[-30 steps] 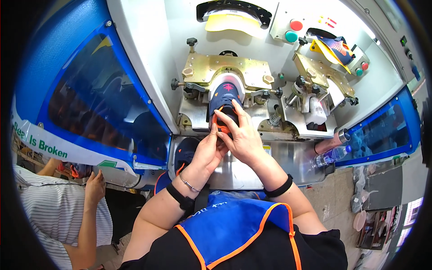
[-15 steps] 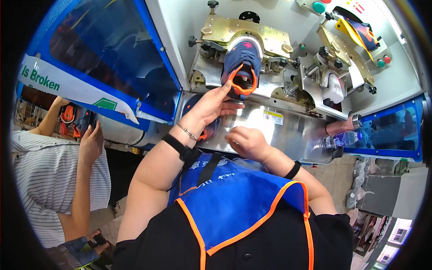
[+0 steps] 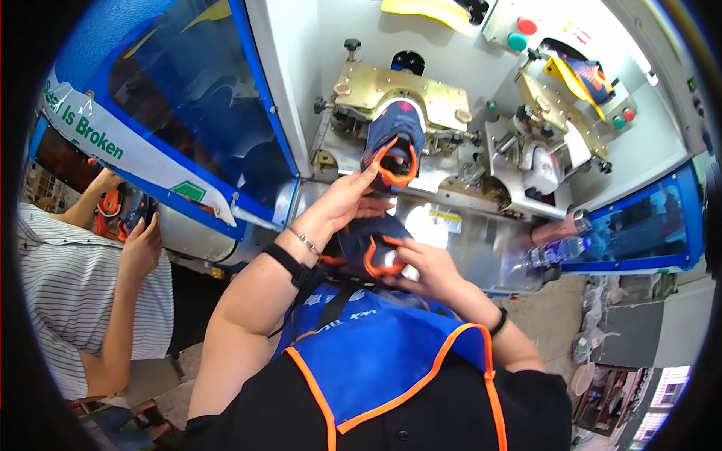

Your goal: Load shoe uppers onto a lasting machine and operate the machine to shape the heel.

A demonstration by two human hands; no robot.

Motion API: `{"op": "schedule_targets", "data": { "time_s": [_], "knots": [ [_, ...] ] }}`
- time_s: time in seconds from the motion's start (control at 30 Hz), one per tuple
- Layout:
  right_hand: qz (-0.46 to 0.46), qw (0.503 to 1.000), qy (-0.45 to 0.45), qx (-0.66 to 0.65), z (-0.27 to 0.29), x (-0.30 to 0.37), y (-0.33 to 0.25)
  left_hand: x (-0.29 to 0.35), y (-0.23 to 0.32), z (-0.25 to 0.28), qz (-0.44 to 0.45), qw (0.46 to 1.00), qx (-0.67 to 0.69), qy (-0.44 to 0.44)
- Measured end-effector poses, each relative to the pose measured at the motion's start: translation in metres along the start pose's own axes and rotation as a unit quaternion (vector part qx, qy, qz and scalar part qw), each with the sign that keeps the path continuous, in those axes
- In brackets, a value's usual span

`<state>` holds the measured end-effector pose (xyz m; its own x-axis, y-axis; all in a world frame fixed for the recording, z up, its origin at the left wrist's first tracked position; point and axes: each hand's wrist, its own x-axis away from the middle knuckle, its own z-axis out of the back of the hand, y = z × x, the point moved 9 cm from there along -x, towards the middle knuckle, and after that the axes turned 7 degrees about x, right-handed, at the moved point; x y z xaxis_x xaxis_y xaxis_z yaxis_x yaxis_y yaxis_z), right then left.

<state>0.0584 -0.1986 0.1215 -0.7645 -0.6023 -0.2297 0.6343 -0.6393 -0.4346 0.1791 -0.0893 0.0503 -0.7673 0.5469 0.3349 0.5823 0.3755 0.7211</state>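
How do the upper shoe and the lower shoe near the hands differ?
The upper shoe has its toe at the brass clamp; the lower shoe is nearer the apron.
The left hand touches the upper shoe near its heel; the right hand holds the lower shoe at its collar.
A red mark shows on the upper shoe; the lower shoe is too blurred to tell.
Both are dark blue with orange collars.

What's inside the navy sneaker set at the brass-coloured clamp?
Inside the navy sneaker, past its orange collar, a dark hollow and a small pale patch show; I can't tell what the patch is. The upper covers the toe end's inside.
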Motion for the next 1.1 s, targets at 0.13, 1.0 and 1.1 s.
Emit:
{"op": "schedule_targets", "data": {
  "time_s": [0.13,1.0,1.1],
  "knots": [
    [-0.057,0.994,-0.029,-0.091,0.130,0.020,-0.024,-0.009,-0.013,0.007,0.000,1.000,0.011,-0.004],
    [-0.232,0.818,0.487,0.203,0.238,-0.151,0.139,-0.003,-0.005,0.004,-0.003,0.999,-0.032,-0.013],
    [-0.307,0.889,0.294,0.167,0.229,-0.162,0.159,-0.011,-0.010,0.013,-0.002,1.000,-0.024,-0.020]
  ]
}}
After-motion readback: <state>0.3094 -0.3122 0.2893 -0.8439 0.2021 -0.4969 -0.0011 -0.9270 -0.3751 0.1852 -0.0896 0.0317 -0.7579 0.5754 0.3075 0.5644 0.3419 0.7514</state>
